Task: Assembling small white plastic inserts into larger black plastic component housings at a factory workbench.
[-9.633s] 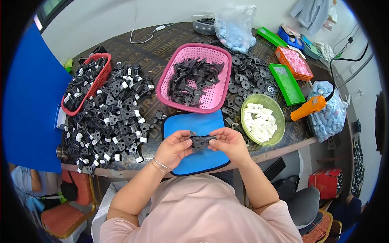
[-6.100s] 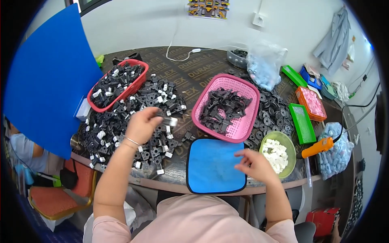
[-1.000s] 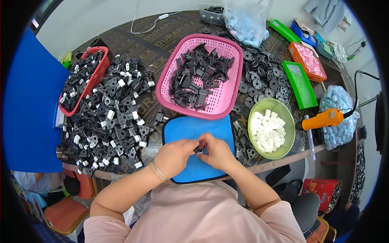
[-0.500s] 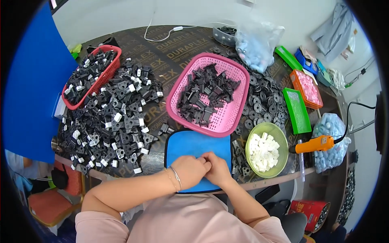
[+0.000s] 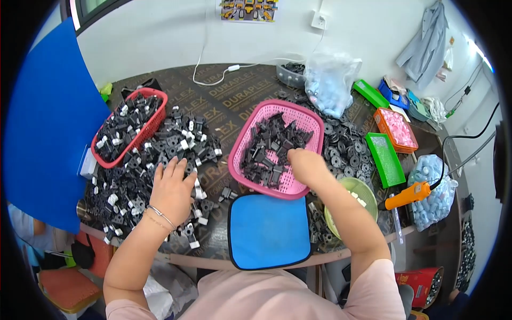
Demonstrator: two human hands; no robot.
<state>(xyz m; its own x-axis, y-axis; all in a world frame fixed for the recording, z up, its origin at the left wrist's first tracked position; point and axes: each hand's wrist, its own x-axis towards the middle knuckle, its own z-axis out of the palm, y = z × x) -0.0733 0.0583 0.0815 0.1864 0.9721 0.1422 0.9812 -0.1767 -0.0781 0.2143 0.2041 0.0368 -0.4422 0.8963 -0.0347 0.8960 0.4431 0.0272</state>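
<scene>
right hand point(image 5: 308, 166) is at the right side of the pink basket point(image 5: 290, 188), fingers bunched; can't tell if they're pinching anything. the loose black parts point(image 5: 266, 152) in there are mostly left of those fingertips, jumbled every which way, so no single long axis. right hand's clearly the nearer one. left hand point(image 5: 173, 194) is over the pile of white-tipped parts point(image 5: 128, 184), palm down, fingers spread apart. blue mat point(image 5: 269, 232) sits on the body side of the basket.

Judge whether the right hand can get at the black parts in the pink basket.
Likely yes: the pink basket has no lid, and the right hand reaches over its rim, fingers beside the black parts.
</scene>
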